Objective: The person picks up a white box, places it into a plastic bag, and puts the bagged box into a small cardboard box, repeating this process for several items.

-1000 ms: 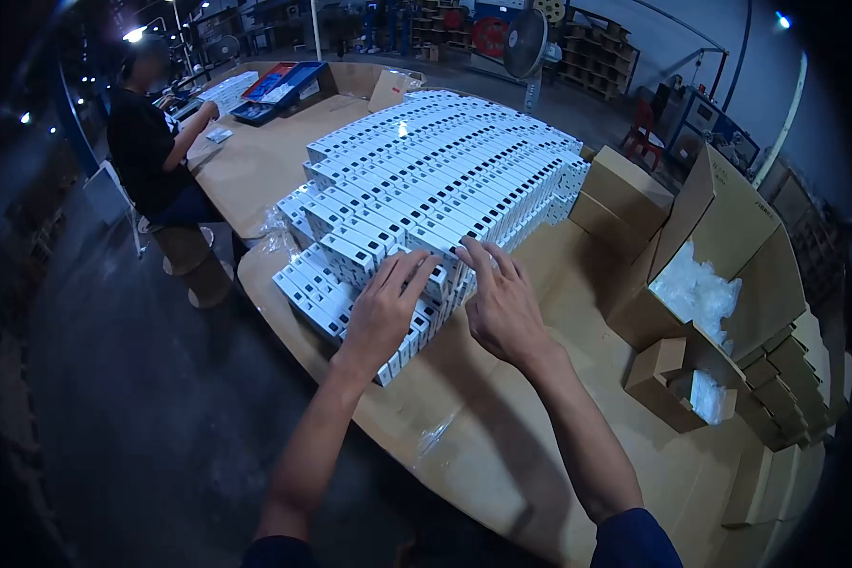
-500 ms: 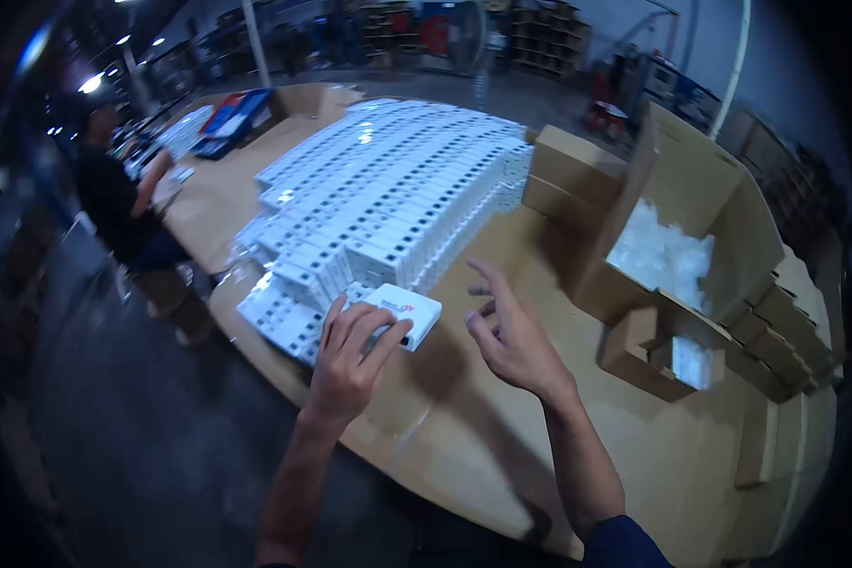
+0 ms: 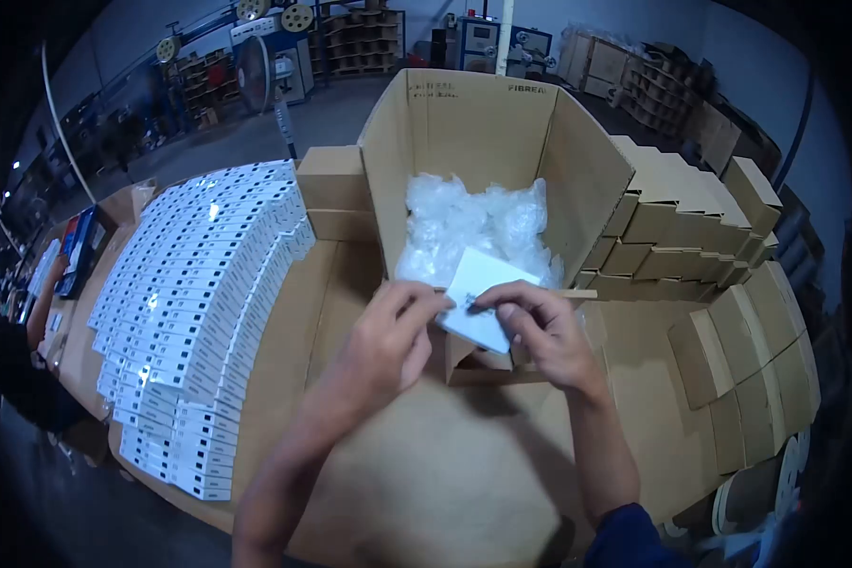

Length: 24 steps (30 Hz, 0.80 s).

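A flat white box (image 3: pixel 488 276), tilted, is up in front of me between my two hands. At its left edge, the bent fingers of my left hand (image 3: pixel 383 336) are closed on it. My right hand (image 3: pixel 549 341) grips it from the right, with fingertips on its face near a small dark mark. Right beneath it stands a small open carton (image 3: pixel 488 376), mostly hidden by the box and my hands. Behind it, a large open carton (image 3: pixel 478 128) holds clear plastic packets (image 3: pixel 464 222).
Rows of stacked white boxes (image 3: pixel 199 284) cover the table's left side. Folded brown cartons (image 3: pixel 677 222) are piled at right, with more brown boxes (image 3: pixel 748 369) nearer. Two closed cartons (image 3: pixel 331 189) stand behind. A co-worker (image 3: pixel 19 360) is at the far left.
My view has swung right. The white box has left the stacks and is now over the small carton. My right hand, earlier open and apart, has come onto it.
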Available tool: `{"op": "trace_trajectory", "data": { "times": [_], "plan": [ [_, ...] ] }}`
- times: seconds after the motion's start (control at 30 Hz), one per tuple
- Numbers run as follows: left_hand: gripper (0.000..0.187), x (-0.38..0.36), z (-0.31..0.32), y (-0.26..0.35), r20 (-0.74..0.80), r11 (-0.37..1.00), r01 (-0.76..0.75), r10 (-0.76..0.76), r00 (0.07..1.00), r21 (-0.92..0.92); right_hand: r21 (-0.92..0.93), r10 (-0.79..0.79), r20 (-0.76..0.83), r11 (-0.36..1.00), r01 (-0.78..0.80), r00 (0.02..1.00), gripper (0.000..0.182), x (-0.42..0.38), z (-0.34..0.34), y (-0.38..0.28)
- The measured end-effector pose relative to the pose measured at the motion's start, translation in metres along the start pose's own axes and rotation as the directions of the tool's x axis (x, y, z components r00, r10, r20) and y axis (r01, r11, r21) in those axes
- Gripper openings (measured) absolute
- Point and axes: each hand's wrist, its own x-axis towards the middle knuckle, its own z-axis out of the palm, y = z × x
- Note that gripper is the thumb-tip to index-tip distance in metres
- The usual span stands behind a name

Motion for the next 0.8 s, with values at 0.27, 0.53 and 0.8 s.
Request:
{"op": "trace_trajectory", "data": {
  "times": [0.27,0.53,0.8],
  "plan": [
    [0.029,0.128,0.114,-0.131,0.275,0.756,0.377,-0.578,0.768,0.535,-0.38,-0.115,-0.256,0.925,0.01,0.96,0.019,0.06,-0.081,0.002],
    [0.022,0.14,0.11,-0.143,0.241,0.893,0.398,-0.441,0.864,0.21,-0.507,-0.2,-0.267,0.861,0.039,0.943,0.026,0.069,-0.092,0.028],
    [0.014,0.149,0.026,-0.055,0.135,0.984,0.18,-0.177,0.975,-0.01,-0.633,-0.254,-0.271,0.774,0.027,0.929,0.062,0.083,-0.079,0.007]
  ]
}}
